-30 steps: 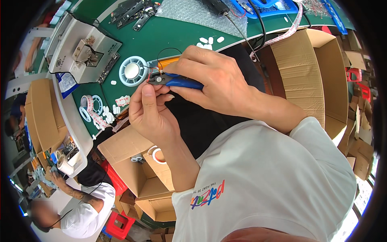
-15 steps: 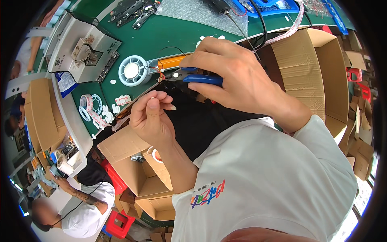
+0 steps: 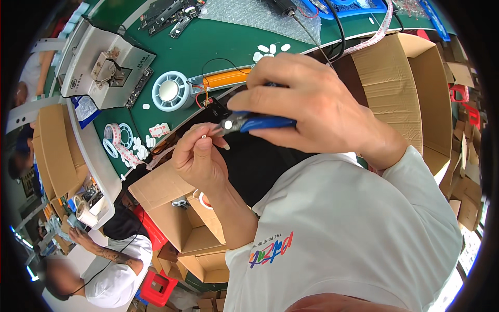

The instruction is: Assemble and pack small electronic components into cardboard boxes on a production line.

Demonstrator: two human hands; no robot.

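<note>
My right hand (image 3: 301,99) is wrapped round a pair of blue-handled cutters (image 3: 267,122), their metal jaws reaching in beside my left fingertips. Thumb and index finger of my left hand (image 3: 200,156) pinch a small white piece (image 3: 204,137), too small to name for certain. Just beyond both hands, on the green bench, lies an opened device with a round pale-blue spoked head (image 3: 169,91) and an orange cylinder (image 3: 226,78). Thin red and black wires run from it to a small black board (image 3: 217,106) near the cutters' jaws.
A grey metal machine (image 3: 106,70) stands at the bench's left. White pads (image 3: 139,148) and a label roll (image 3: 112,136) lie below it. Cardboard boxes (image 3: 390,83) flank me, and a soldering iron (image 3: 286,8) rests at the back. Another person (image 3: 117,260) sits at lower left.
The cutters in my right hand have come down and left, their jaws now at my left fingertips. My left hand has shifted slightly right and down, still pinching. White pads at the back show more.
</note>
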